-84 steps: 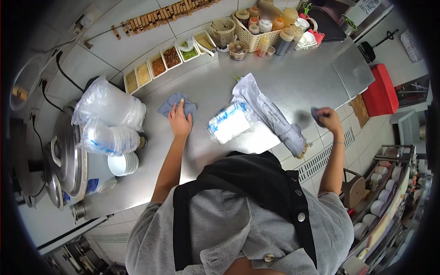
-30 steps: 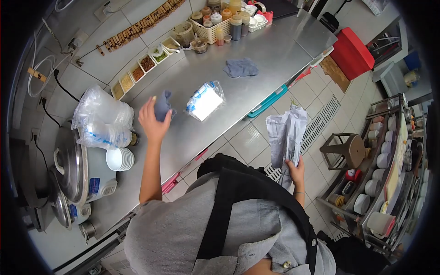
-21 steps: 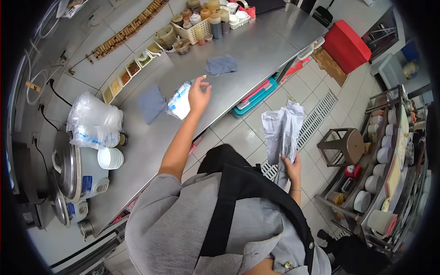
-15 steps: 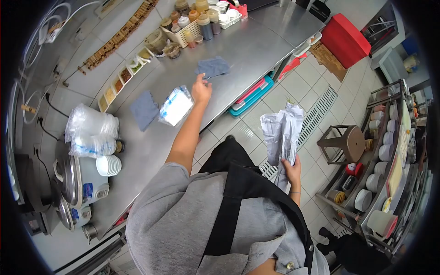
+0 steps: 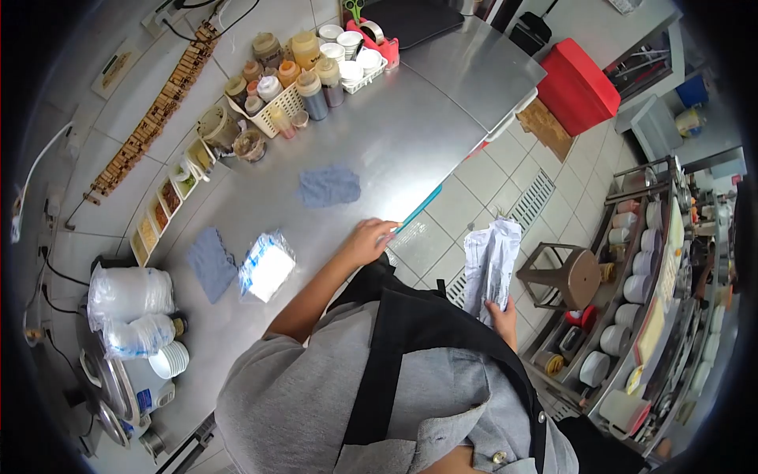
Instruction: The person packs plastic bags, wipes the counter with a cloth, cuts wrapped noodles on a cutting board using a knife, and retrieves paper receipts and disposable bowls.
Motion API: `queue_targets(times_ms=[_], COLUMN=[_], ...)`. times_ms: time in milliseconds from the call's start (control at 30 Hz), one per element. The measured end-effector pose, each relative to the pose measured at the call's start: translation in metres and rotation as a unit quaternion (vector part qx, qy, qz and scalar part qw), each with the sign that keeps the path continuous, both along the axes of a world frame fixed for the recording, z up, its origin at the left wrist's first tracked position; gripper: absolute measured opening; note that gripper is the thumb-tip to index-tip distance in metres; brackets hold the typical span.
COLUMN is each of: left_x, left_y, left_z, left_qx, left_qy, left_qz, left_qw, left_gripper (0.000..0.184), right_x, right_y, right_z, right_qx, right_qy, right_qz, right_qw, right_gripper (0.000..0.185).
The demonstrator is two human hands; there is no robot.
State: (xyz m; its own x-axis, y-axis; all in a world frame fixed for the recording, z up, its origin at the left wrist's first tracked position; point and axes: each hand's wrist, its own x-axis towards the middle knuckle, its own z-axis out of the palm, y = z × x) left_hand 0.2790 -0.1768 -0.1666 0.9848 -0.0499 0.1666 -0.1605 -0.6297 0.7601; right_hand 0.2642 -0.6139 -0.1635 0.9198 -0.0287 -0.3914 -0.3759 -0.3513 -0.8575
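Observation:
My left hand (image 5: 369, 241) is over the front edge of the steel counter, its fingers loosely stretched out, with nothing visible in them. Beyond it a blue-grey cloth (image 5: 329, 187) lies on the counter, apart from the hand. To the left are a second blue-grey cloth (image 5: 212, 265) and a clear plastic pack of white contents (image 5: 268, 267). Out over the floor, my right hand (image 5: 500, 316) is closed around the lower end of crumpled white paper (image 5: 491, 257), which stands up from the grip. What the paper may contain is hidden.
Sauce bottles in a basket (image 5: 278, 107) and a row of filled trays (image 5: 164, 201) line the back of the steel counter (image 5: 410, 142). Bagged cups (image 5: 130, 296) stand at left. A brown stool (image 5: 572, 278) and a loaded shelf (image 5: 632, 316) are at right.
My left hand has drawn back from beside the far cloth to the counter's front edge. The right hand still grips the paper. The view has shifted, bringing more of the counter's back into sight.

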Motion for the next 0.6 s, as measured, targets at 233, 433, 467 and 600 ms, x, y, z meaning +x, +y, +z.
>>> queue_targets(times_ms=[233,433,467,600], left_x=[0.026,0.108,0.127,0.194], left_y=[0.105,0.018,-0.007,-0.088], left_z=[0.013,-0.003,0.000,0.012], left_qx=[0.207,0.175,0.158,0.102], left_qy=[-0.026,0.005,-0.004,0.050], left_qz=[0.170,0.323,0.317,0.135], left_qw=[0.963,0.930,0.935,0.984], left_gripper=[0.064,0.061,0.058,0.052], right_x=[0.048,0.087,0.096,0.132], right_y=[0.008,-0.005,0.003,0.003], right_z=[0.025,0.015,0.023,0.019], right_qx=[0.002,-0.004,-0.015,-0.055], right_qy=[0.000,0.005,0.016,0.031], right_qz=[0.021,0.043,0.051,0.099], right_qw=[1.000,0.999,0.998,0.993], right_gripper=[0.047,0.043,0.042,0.042])
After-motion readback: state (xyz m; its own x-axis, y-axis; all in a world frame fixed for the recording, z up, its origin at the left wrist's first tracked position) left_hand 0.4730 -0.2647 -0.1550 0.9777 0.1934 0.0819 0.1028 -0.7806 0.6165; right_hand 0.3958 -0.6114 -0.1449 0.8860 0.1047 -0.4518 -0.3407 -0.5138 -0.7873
